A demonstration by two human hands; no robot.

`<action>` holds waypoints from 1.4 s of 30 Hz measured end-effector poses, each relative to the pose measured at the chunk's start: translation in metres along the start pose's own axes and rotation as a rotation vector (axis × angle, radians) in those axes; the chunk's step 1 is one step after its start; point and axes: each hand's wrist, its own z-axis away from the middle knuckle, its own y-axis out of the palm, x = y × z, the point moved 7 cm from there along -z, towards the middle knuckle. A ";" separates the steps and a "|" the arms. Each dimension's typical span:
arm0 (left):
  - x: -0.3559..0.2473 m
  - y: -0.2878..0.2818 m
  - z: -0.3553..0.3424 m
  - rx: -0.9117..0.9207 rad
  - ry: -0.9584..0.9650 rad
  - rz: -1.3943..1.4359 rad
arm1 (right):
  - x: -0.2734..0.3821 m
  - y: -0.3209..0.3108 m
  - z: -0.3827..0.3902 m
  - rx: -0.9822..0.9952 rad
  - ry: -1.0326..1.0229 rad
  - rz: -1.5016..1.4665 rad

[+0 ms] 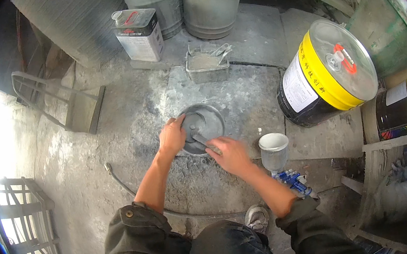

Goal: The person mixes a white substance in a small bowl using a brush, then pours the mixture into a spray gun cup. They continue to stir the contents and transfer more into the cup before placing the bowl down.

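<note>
Cradling one round, shallow bowl on the rough, dust-caked floor, I have my left fingers curled closed over the far-left part of its rim. The bowl's wall is grey and smeared, its inside coated in streaky grey stuff. My right fingers are bent shut around one short, grey-crusted tool, whose end reaches down inside the bowl; exactly what kind of tool it is, I can't tell.

Just beyond the bowl sits one rectangular tray, its sides crusted grey. Behind that stand one boxy metal can with a red handle and two ribbed, pale grey drums. To my right are two cylindrical black-and-yellow drums: the nearer on the floor with a dull metallic lid, the other on a shelf. Near my right forearm is one blue spray gun, topped by a whitish, cloudy cup. One thin, flexible hose curves across the floor to my left.
</note>
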 end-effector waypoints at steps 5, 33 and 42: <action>-0.021 -0.004 0.007 0.062 -0.054 -0.079 | 0.006 0.011 0.011 0.001 -0.092 0.126; -0.027 -0.013 0.001 -0.047 0.080 0.121 | -0.014 -0.014 -0.006 -0.087 -0.031 -0.008; -0.030 -0.010 0.004 -0.022 0.013 0.126 | -0.045 -0.009 -0.022 -0.163 0.285 -0.729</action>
